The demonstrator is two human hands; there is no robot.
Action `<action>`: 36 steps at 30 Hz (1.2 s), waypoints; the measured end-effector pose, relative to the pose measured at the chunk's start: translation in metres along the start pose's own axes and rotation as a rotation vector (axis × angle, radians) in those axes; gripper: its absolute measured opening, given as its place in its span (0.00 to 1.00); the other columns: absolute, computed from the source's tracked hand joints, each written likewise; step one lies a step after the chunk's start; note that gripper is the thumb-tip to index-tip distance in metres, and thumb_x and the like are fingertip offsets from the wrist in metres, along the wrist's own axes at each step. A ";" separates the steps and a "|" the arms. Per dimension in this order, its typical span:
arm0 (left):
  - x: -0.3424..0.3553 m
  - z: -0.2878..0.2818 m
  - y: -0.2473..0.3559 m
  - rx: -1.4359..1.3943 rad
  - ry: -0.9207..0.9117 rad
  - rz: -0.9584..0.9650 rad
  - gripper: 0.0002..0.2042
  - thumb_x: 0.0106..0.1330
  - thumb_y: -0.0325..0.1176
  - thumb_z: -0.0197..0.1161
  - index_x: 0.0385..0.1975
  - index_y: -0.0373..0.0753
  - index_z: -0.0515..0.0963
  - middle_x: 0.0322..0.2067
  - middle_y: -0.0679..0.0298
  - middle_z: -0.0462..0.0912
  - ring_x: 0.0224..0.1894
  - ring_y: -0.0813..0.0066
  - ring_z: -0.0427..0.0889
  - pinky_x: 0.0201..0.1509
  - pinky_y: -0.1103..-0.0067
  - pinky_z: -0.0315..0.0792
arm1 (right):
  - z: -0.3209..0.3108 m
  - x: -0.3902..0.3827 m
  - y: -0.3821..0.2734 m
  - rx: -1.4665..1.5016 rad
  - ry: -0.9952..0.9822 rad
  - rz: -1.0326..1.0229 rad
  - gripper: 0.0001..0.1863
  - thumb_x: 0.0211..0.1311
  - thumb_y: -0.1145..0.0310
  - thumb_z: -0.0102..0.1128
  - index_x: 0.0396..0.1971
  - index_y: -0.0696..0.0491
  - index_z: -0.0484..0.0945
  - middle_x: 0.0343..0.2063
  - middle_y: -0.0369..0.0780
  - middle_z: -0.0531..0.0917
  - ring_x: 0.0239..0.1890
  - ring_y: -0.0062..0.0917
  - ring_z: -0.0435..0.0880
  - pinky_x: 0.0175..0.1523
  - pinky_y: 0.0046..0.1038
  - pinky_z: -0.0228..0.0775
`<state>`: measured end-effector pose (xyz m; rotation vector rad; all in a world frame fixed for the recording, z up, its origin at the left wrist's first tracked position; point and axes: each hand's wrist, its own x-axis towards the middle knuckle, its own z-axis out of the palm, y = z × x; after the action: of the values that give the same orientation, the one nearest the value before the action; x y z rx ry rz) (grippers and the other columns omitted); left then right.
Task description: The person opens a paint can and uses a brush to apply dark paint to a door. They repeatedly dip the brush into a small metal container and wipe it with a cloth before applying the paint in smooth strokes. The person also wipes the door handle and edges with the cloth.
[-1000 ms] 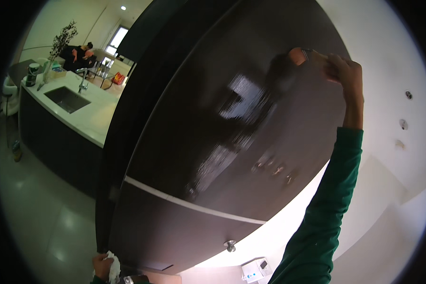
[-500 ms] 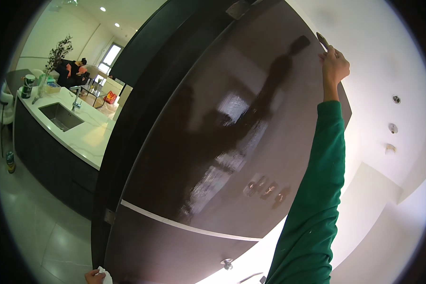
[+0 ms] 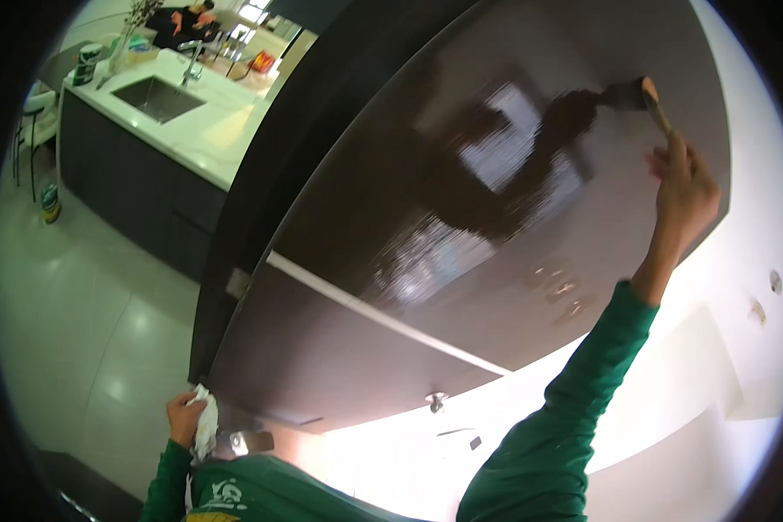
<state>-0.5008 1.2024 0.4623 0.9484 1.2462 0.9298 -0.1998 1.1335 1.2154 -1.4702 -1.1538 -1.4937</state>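
Observation:
My right hand, its arm stretched up in a green sleeve, is closed on the handle of a flat paintbrush. The brush's head meets or nearly meets the upper right part of a dark brown door. Wet, glossy streaks shine across the door's middle, and a few brownish round spots show toward its right edge. A pale strip crosses the door below the glossy area. Low on the left, my left hand pinches a crumpled white cloth or tissue beside the door's bottom corner.
At the left stands a dark kitchen island with a pale countertop, a sink and a tap. A green can sits on it; a bottle or can stands on the floor. Beyond, a person sits on a dark sofa.
The view has shifted, bringing more of my left arm and torso into sight. My right hand and the paintbrush have moved from the door's upper edge inward onto its face.

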 end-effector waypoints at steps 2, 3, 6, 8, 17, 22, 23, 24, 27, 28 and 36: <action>0.000 -0.006 0.003 -0.033 -0.020 0.038 0.18 0.50 0.26 0.70 0.41 0.25 0.81 0.32 0.58 0.84 0.33 0.74 0.81 0.38 0.78 0.75 | 0.001 -0.064 -0.011 0.031 -0.050 -0.015 0.13 0.65 0.64 0.59 0.40 0.57 0.85 0.21 0.37 0.86 0.23 0.16 0.86 0.30 0.18 0.74; -0.003 -0.009 0.014 -0.043 -0.020 -0.020 0.18 0.51 0.26 0.70 0.42 0.24 0.80 0.32 0.58 0.84 0.32 0.74 0.81 0.38 0.78 0.75 | 0.004 -0.102 -0.010 0.081 -0.083 0.005 0.12 0.65 0.65 0.61 0.41 0.57 0.85 0.20 0.36 0.86 0.23 0.16 0.86 0.29 0.17 0.74; -0.004 0.000 0.035 -0.016 -0.068 -0.078 0.18 0.52 0.27 0.69 0.42 0.24 0.80 0.32 0.58 0.84 0.32 0.74 0.82 0.38 0.78 0.75 | -0.010 -0.203 -0.016 -0.019 -0.199 0.005 0.12 0.65 0.69 0.61 0.42 0.62 0.83 0.23 0.39 0.86 0.24 0.20 0.86 0.29 0.19 0.77; 0.003 0.000 0.036 0.017 -0.093 -0.061 0.18 0.52 0.27 0.69 0.42 0.24 0.80 0.32 0.58 0.85 0.32 0.74 0.82 0.37 0.79 0.75 | -0.022 -0.257 -0.027 -0.071 -0.324 0.037 0.12 0.65 0.71 0.62 0.43 0.62 0.83 0.23 0.38 0.87 0.24 0.20 0.87 0.29 0.18 0.76; 0.007 -0.009 0.026 0.111 -0.078 0.077 0.18 0.57 0.30 0.68 0.46 0.27 0.80 0.34 0.58 0.85 0.34 0.76 0.82 0.38 0.79 0.77 | -0.101 -0.347 -0.051 0.328 -0.374 0.542 0.12 0.64 0.76 0.52 0.41 0.67 0.80 0.19 0.46 0.84 0.19 0.29 0.84 0.29 0.25 0.76; -0.020 -0.014 0.006 0.033 -0.011 0.017 0.15 0.64 0.33 0.63 0.46 0.32 0.81 0.35 0.61 0.86 0.32 0.79 0.83 0.38 0.81 0.76 | -0.116 -0.410 -0.024 0.738 -0.602 0.896 0.22 0.67 0.61 0.52 0.45 0.68 0.77 0.17 0.47 0.81 0.15 0.30 0.79 0.26 0.28 0.75; -0.018 -0.032 -0.027 0.728 -0.063 0.657 0.13 0.68 0.35 0.59 0.46 0.34 0.80 0.37 0.62 0.85 0.36 0.81 0.82 0.42 0.81 0.76 | -0.115 -0.428 -0.020 0.818 -0.688 0.981 0.24 0.68 0.59 0.51 0.45 0.70 0.76 0.19 0.48 0.81 0.15 0.30 0.79 0.24 0.27 0.75; -0.029 -0.033 -0.026 0.581 -0.040 0.458 0.12 0.69 0.35 0.57 0.45 0.35 0.80 0.37 0.62 0.85 0.38 0.80 0.82 0.44 0.80 0.76 | -0.110 -0.452 -0.017 0.832 -0.773 0.949 0.26 0.69 0.56 0.51 0.45 0.71 0.76 0.20 0.49 0.81 0.14 0.29 0.79 0.22 0.25 0.74; -0.048 -0.028 -0.034 -0.161 -0.023 0.031 0.11 0.72 0.37 0.54 0.43 0.37 0.80 0.37 0.64 0.84 0.39 0.78 0.82 0.45 0.79 0.76 | -0.100 -0.484 -0.026 0.903 -1.112 1.339 0.28 0.71 0.53 0.47 0.38 0.70 0.77 0.17 0.47 0.80 0.14 0.29 0.78 0.24 0.25 0.73; -0.057 -0.027 -0.042 -0.310 0.024 0.092 0.12 0.72 0.38 0.54 0.43 0.38 0.79 0.35 0.65 0.83 0.38 0.77 0.82 0.45 0.79 0.77 | -0.098 -0.500 -0.019 0.935 -1.249 1.445 0.29 0.72 0.51 0.46 0.36 0.69 0.77 0.17 0.46 0.80 0.14 0.29 0.78 0.24 0.25 0.72; -0.148 0.015 -0.146 -0.887 0.220 0.028 0.14 0.72 0.36 0.53 0.51 0.36 0.74 0.46 0.61 0.81 0.45 0.70 0.82 0.52 0.74 0.78 | -0.076 -0.667 0.053 1.128 -1.893 2.040 0.21 0.75 0.53 0.44 0.45 0.57 0.75 0.19 0.34 0.77 0.17 0.17 0.73 0.24 0.19 0.65</action>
<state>-0.4916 1.0132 0.3751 0.1605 0.8404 1.4581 -0.1232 0.9862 0.5633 -1.4807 -0.2362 1.9048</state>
